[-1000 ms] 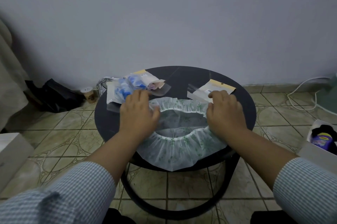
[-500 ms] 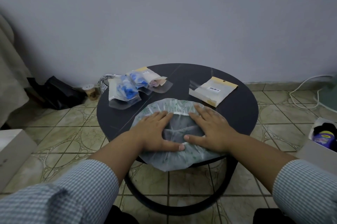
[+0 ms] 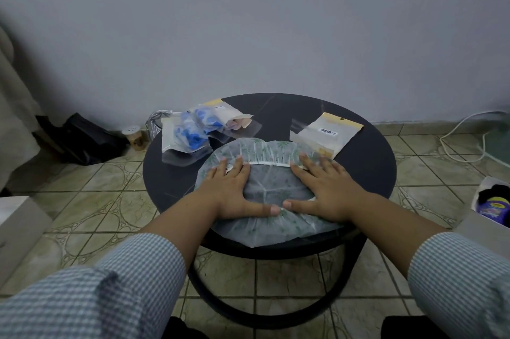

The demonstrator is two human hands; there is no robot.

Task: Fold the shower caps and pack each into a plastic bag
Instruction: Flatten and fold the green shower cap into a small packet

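1. Hands first: we are pressing our left hand (image 3: pixel 231 191) and our right hand (image 3: pixel 325 189) flat on the shower cap (image 3: pixel 271 181), palms down.
2. Our fingers (image 3: pixel 239 164) are lying straight and spread, gripping nothing; the two thumbs are pointing toward each other and nearly meeting over the cap's near side.
3. We are keeping the cap, translucent with a pale green print, spread on the near half of the round black surface (image 3: pixel 367 170), its near edge hanging a little over the rim.
4. The cap's white elastic edge (image 3: pixel 269 163) is running between our fingertips.
5. Packed bags (image 3: pixel 193 133) holding blue items are lying on the surface at the far left, just beside the cap.
6. A plastic bag (image 3: pixel 327 131) with a yellow header and a barcode label is lying at the far right, its near corner touching or slipping under the cap; we cannot tell which.
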